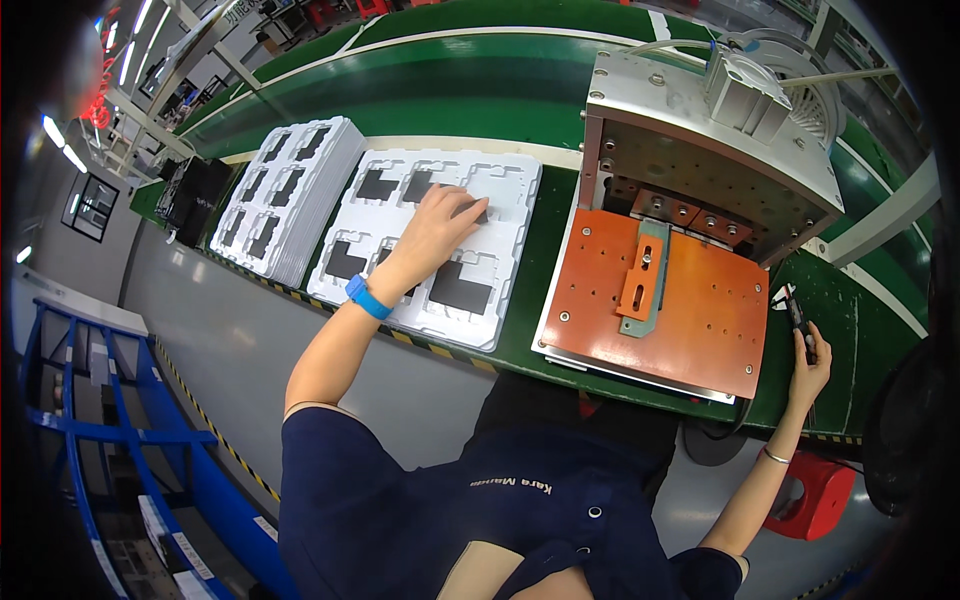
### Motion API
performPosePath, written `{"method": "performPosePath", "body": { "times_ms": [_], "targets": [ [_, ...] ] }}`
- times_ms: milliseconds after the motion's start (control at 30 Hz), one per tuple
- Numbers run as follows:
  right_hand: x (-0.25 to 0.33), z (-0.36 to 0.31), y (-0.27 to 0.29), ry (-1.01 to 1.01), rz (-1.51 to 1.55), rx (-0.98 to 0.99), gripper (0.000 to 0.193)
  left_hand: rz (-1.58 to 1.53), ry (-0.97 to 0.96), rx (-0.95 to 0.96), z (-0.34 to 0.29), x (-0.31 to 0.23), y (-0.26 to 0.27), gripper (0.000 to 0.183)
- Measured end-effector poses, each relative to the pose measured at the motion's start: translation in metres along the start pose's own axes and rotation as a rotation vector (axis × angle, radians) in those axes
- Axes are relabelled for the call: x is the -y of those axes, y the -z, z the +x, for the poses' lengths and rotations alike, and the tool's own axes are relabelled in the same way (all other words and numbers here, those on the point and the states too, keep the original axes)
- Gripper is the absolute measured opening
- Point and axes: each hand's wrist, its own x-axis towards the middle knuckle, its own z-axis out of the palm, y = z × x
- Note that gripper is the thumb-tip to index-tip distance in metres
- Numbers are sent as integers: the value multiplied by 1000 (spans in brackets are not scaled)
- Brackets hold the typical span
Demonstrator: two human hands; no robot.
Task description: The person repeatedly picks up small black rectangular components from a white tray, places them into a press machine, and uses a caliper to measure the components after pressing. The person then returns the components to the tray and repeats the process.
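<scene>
My left hand (440, 225), with a blue band at its wrist, reaches over a white moulded tray (508, 185). Its fingers are curled on a flat black piece (478, 212) at the tray's upper right, partly covered by the hand. Other flat black pieces, such as the larger L-shaped one (460, 288), lie in the tray's pockets. Off to the right, my right hand (815, 362) is closed around a slim dark tool (797, 318) with a pale end. It rests by the green bench's right side; the tool's exact kind is unclear.
A stack of white trays (335, 165) with black pieces stands left of the near tray. Between my hands sits a press with an orange plate (690, 330) and a metal frame (690, 100) above. A red stool (830, 500) is at lower right, blue racks (130, 435) lower left.
</scene>
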Motion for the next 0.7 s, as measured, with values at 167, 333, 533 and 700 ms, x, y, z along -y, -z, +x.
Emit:
{"method": "performPosePath", "body": {
  "times_ms": [167,333,533,700],
  "targets": [
    [-8,0,-2,32,45,3,30,15,-9,-134,21,-37,32,44],
    [-14,2,0,19,57,-6,29,-338,-429,-239,81,-146,49,47],
    [11,-11,10,54,73,-177,36,-300,-533,-47,109,-241,-8,44],
    [129,-30,42,194,129,-12,31,-216,-483,32,106,-240,-9,44]
  ]
}}
